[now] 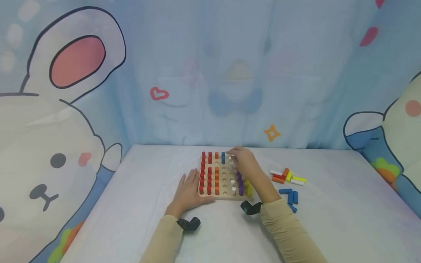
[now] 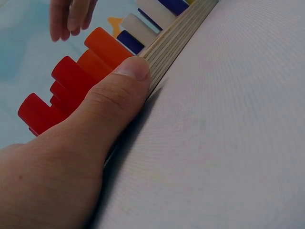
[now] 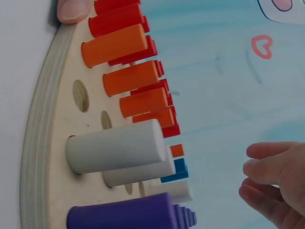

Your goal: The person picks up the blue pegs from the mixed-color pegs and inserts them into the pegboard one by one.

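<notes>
A wooden peg board (image 1: 219, 198) holds red (image 1: 209, 190), orange (image 1: 217, 190), blue (image 1: 223, 160), white (image 1: 234, 191), purple (image 1: 241, 191) and yellow pegs (image 1: 249, 190). My left hand (image 1: 189, 191) rests against its left side, fingers extended, with the thumb (image 2: 114, 90) along the front edge. Over the back right part hovers my right hand (image 1: 246, 164), its fingertips near the blue pegs and a white peg. In the right wrist view the right hand (image 3: 279, 179) has loosely bent fingers, spread a little, with nothing visible between them. It covers part of the purple and yellow rows.
Right of the board, loose white, red, orange and yellow pegs (image 1: 298, 179) lie in a small pile. Several loose blue pegs (image 1: 295, 197) lie just in front of that pile. A printed curtain (image 1: 197, 73) hangs behind the white table (image 1: 131, 190).
</notes>
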The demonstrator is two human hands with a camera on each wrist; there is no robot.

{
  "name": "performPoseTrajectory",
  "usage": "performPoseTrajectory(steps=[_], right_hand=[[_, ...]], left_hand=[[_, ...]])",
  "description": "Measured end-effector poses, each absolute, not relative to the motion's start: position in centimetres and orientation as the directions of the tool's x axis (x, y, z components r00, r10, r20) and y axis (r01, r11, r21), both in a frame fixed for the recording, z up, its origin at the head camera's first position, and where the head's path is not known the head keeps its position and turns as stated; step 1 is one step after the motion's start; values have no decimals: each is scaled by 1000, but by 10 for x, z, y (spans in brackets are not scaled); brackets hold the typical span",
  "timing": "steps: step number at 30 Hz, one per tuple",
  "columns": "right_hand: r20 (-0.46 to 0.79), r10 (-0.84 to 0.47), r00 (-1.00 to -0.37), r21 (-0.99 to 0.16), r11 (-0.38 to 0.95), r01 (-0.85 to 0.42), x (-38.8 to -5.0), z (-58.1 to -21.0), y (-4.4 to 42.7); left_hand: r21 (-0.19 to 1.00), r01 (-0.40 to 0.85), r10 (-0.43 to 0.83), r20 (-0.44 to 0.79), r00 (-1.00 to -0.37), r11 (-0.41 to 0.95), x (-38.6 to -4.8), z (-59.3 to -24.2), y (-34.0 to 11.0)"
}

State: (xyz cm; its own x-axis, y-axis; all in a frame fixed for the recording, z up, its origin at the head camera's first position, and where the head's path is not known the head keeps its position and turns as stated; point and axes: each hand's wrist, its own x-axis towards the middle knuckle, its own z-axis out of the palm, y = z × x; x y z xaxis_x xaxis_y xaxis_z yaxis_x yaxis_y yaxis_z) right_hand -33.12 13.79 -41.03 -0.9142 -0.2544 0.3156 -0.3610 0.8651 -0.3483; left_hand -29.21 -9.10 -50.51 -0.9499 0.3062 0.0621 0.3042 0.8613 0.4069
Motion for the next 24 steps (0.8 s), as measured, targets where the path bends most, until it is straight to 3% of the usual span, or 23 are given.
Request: performPoseTrajectory(steps=[10,24], right_hand=[[378,-227,-898,-343,867,-363,-315,-398,154],[396,-215,-893,-334,872,-358,-284,-397,218]], left_hand=[[399,300,302,58,-952,866,-290,-502,-90],[392,291,299,44,-953,872,-288,-499,-90]])
